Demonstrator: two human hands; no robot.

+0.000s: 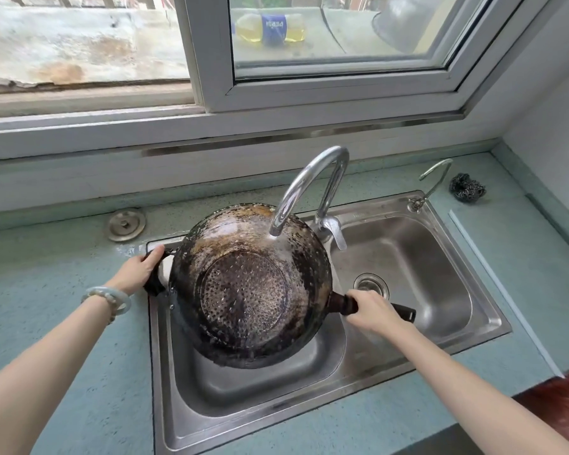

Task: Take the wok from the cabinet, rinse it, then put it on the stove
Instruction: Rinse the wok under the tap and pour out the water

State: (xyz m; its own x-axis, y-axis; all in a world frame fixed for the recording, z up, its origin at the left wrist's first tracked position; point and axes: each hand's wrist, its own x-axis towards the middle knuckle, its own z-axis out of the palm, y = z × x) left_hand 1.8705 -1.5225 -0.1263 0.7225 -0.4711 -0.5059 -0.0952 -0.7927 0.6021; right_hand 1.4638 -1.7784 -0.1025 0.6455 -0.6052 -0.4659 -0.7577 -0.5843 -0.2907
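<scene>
The wok [250, 287] is held upside down and tilted over the left basin of a double steel sink [424, 349], its blackened, dimpled underside facing up toward the camera. The left hand [138, 272] is closed around the small dark side handle at the wok's left edge, just above the sink's left rim; a pale bangle [107, 298] sits on that wrist. The right hand [372, 311] is wrapped around the long dark handle [401, 311] that sticks out to the right over the divider between the basins, the handle's end showing past the fingers. A curved chrome faucet [309, 185] rises from the far edge of the sink and arches toward the near left, its spout just above the wok's far right shoulder; water runs from it onto the wok's outer surface and spreads in a wet sheen down the right side. The right basin holds only its round drain [371, 285]. At the sink's far right corner stands a smaller thin tap [432, 183], and a steel wool scrubber [467, 191] lies on the blue-green counter [63, 257] just right of it. A round metal cap [125, 224] is set into the counter left of the sink's far corner. Beyond the window frame, a bottle of yellow liquid with a blue label [271, 27] lies outside.
</scene>
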